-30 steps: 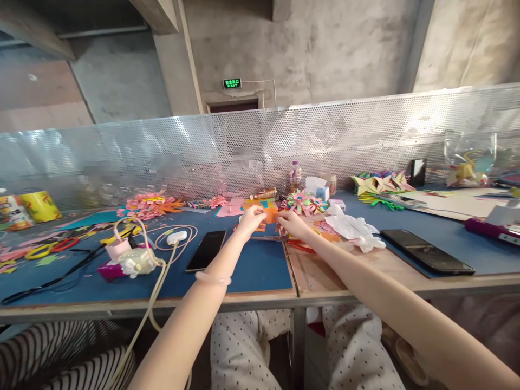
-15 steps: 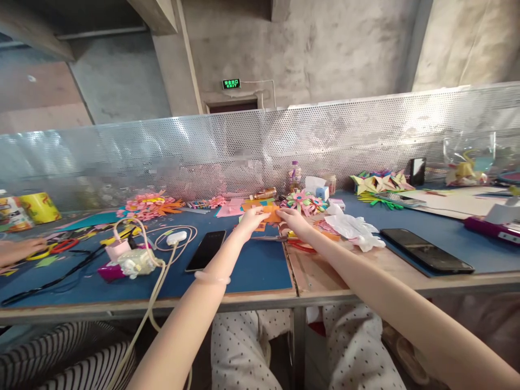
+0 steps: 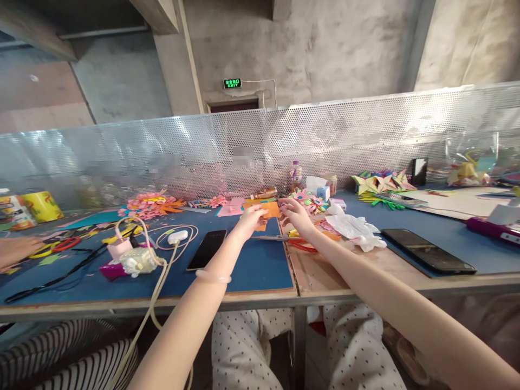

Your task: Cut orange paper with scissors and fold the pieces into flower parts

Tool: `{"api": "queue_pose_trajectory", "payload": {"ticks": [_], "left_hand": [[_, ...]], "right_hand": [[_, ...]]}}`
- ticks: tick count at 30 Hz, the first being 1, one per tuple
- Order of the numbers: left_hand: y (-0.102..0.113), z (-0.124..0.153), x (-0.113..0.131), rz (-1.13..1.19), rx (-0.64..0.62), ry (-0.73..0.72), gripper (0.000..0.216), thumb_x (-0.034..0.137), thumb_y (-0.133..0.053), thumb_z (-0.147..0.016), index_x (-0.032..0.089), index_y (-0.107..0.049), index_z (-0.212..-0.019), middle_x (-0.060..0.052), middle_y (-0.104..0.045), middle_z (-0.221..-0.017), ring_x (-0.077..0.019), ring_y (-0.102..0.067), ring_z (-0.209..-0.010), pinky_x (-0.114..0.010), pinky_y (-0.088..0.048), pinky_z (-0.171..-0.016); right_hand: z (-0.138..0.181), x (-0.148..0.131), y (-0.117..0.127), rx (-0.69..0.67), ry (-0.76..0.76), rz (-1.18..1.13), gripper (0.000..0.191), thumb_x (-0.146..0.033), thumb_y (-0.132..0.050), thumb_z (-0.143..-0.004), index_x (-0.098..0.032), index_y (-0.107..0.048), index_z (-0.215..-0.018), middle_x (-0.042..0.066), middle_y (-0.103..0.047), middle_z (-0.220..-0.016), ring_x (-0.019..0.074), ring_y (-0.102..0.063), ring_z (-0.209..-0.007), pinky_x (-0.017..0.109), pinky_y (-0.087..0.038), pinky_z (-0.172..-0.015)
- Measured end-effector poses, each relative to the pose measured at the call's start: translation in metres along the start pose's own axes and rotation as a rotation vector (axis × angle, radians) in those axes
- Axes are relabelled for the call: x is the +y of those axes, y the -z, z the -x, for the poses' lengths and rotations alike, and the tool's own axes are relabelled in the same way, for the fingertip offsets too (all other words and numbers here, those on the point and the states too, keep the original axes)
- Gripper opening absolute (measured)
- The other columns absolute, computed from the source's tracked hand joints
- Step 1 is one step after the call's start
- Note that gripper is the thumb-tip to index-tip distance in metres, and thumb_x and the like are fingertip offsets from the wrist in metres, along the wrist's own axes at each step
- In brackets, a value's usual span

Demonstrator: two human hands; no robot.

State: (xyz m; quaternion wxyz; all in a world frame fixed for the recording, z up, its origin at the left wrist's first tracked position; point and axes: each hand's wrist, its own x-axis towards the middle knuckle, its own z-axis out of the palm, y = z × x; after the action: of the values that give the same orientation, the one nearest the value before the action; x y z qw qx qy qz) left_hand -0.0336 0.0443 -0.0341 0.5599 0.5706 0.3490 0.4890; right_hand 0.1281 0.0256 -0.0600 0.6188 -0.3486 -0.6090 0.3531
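My left hand is over the middle of the table, thumb and fingers drawn together at the edge of a piece of orange paper. Its fingertips partly hide where they meet the paper. To the right, my right hand hovers with curled fingers apart and nothing visible in them. It is close to a paper flower cluster in pink, green and white. Scissors with red handles lie below the hands, blades pointing left. Pink paper sheets rest left of the orange paper.
A black phone lies left of my forearm, another phone at right. A charging cable and power strip sit at left. Crumpled white tissue lies right. Another person's hand is near yellow-red scissors. A perforated metal screen stands behind.
My right hand has come off the orange paper and its fingers have spread slightly. My left hand has stayed in nearly the same place.
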Motion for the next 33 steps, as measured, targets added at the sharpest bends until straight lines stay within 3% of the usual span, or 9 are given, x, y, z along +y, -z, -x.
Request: {"api": "queue_pose_trajectory", "payload": {"ticks": [4,9,15,17,20,23,27,33], "left_hand": [[-0.001,0.001,0.003,0.088,0.023,0.003,0.012,0.008,-0.059,-0.068,0.013,-0.058,-0.079,-0.004,-0.063,-0.071,-0.0126,-0.061,-0.062,-0.027,-0.049,-0.062],[-0.004,0.004,0.008,0.145,0.008,0.028,0.013,0.003,-0.054,-0.07,0.01,-0.058,-0.081,-0.008,-0.066,-0.07,-0.0126,-0.061,-0.06,-0.031,-0.05,-0.07],[-0.003,0.004,0.007,0.225,-0.047,0.034,0.014,0.006,-0.054,-0.072,0.009,-0.06,-0.085,-0.01,-0.067,-0.079,-0.0144,-0.063,-0.068,-0.032,-0.049,-0.079],[-0.003,0.003,0.006,0.21,-0.091,0.039,0.015,0.009,-0.055,-0.073,0.009,-0.06,-0.087,-0.01,-0.067,-0.083,-0.0154,-0.063,-0.073,-0.033,-0.048,-0.08],[-0.003,0.003,0.004,0.1,-0.151,0.035,0.021,0.028,-0.057,-0.077,0.013,-0.06,-0.092,-0.011,-0.066,-0.09,-0.0171,-0.063,-0.078,-0.033,-0.049,-0.076],[-0.004,0.006,0.004,-0.071,-0.161,-0.086,0.034,0.042,-0.06,-0.074,0.015,-0.058,-0.095,-0.011,-0.064,-0.098,-0.0191,-0.061,-0.088,-0.032,-0.049,-0.073],[-0.005,0.011,0.006,-0.201,-0.124,-0.194,0.039,0.037,-0.069,-0.065,0.013,-0.056,-0.093,-0.011,-0.063,-0.096,-0.019,-0.06,-0.089,-0.033,-0.049,-0.074],[-0.006,0.005,0.004,-0.153,-0.1,-0.247,0.033,0.03,-0.071,-0.065,0.012,-0.057,-0.089,-0.009,-0.063,-0.087,-0.0169,-0.061,-0.079,-0.036,-0.051,-0.073]], "right_hand": [[0.0,-0.004,0.001,-0.086,0.125,0.13,0.04,-0.025,-0.049,-0.076,-0.025,-0.057,-0.115,0.003,-0.061,-0.098,0.0125,-0.059,-0.066,0.025,-0.051,-0.051],[-0.001,-0.006,0.001,-0.142,0.151,0.19,0.03,-0.027,-0.053,-0.076,-0.022,-0.066,-0.103,0.006,-0.062,-0.104,0.0153,-0.058,-0.072,0.026,-0.051,-0.05],[-0.001,-0.006,0.003,-0.235,0.182,0.217,0.036,-0.03,-0.061,-0.072,-0.023,-0.063,-0.107,0.005,-0.06,-0.11,0.0153,-0.057,-0.079,0.025,-0.052,-0.057],[-0.001,-0.005,0.002,-0.218,0.163,0.202,0.035,-0.035,-0.061,-0.072,-0.021,-0.064,-0.103,0.006,-0.063,-0.103,0.0149,-0.058,-0.076,0.025,-0.052,-0.056],[-0.001,-0.002,0.0,-0.134,0.113,0.166,0.033,-0.043,-0.059,-0.072,-0.016,-0.067,-0.091,0.006,-0.065,-0.082,0.0148,-0.058,-0.068,0.025,-0.051,-0.052],[-0.002,-0.001,-0.001,-0.066,0.076,0.115,0.034,-0.046,-0.059,-0.071,-0.015,-0.067,-0.083,0.005,-0.063,-0.073,0.0158,-0.058,-0.067,0.024,-0.051,-0.049],[-0.001,-0.005,-0.002,-0.003,0.051,0.036,0.032,-0.045,-0.061,-0.069,-0.014,-0.066,-0.079,0.005,-0.063,-0.073,0.0156,-0.058,-0.067,0.025,-0.051,-0.049],[0.003,-0.011,-0.006,-0.037,0.022,-0.039,0.027,-0.038,-0.064,-0.067,-0.014,-0.067,-0.078,0.006,-0.063,-0.074,0.0161,-0.059,-0.07,0.024,-0.05,-0.051]]}}
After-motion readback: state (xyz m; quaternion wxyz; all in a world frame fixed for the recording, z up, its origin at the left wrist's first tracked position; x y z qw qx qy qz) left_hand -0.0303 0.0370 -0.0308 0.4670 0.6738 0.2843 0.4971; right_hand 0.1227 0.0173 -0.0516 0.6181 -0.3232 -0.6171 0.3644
